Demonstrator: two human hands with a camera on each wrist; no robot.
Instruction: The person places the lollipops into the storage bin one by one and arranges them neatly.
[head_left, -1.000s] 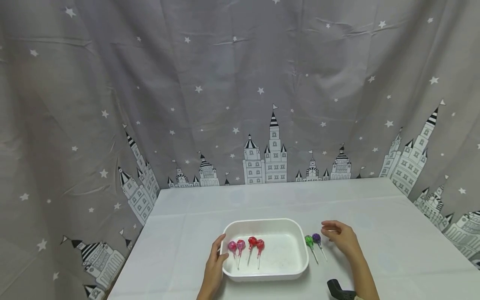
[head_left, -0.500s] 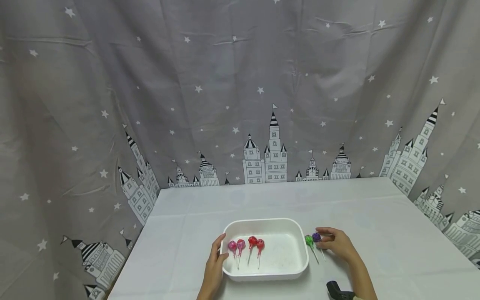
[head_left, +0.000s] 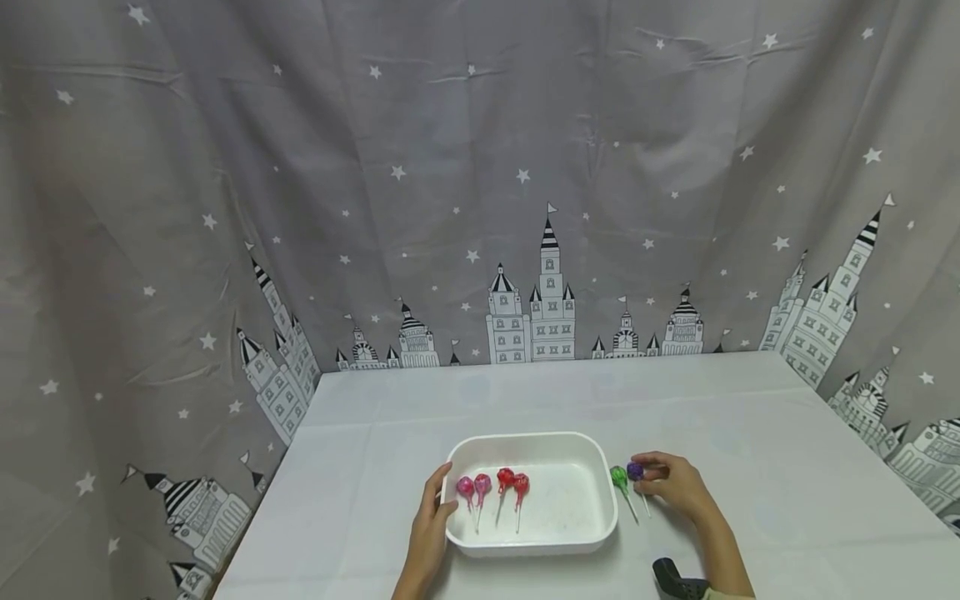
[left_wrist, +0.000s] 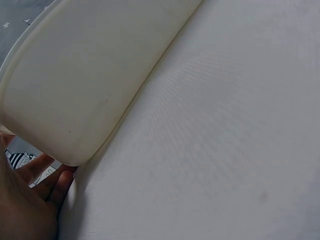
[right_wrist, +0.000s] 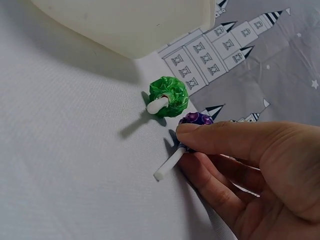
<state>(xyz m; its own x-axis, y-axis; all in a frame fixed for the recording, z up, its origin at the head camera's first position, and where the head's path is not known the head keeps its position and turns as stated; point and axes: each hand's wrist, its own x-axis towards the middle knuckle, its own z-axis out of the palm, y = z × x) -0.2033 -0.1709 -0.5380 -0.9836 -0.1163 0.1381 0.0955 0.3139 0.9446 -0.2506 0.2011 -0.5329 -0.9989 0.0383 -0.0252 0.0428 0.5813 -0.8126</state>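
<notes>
My left hand [head_left: 430, 528] grips the left end of a white plastic tray [head_left: 532, 550], thumb over the rim and fingers along the outer wall. In the left wrist view, fingers [left_wrist: 61, 187] touch the tray's lower corner. Two pink lollipops [head_left: 465, 487] and two red lollipops [head_left: 506, 479] lie inside the tray's left half. My right hand [head_left: 678, 487] pinches a purple lollipop [right_wrist: 197, 119] between thumb and fingers; its white stick sticks out below. Close beside it a green lollipop [right_wrist: 170, 95] lies on the table, just right of the tray.
A white cloth covers the table [head_left: 375, 467]. Behind it hangs a grey curtain [head_left: 420, 125] printed with castles and stars. A black device [head_left: 677, 579] sits at my right wrist.
My right hand has moved left and down to the purple lollipop and taken it between thumb and fingers. The left hand and tray stay in place.
</notes>
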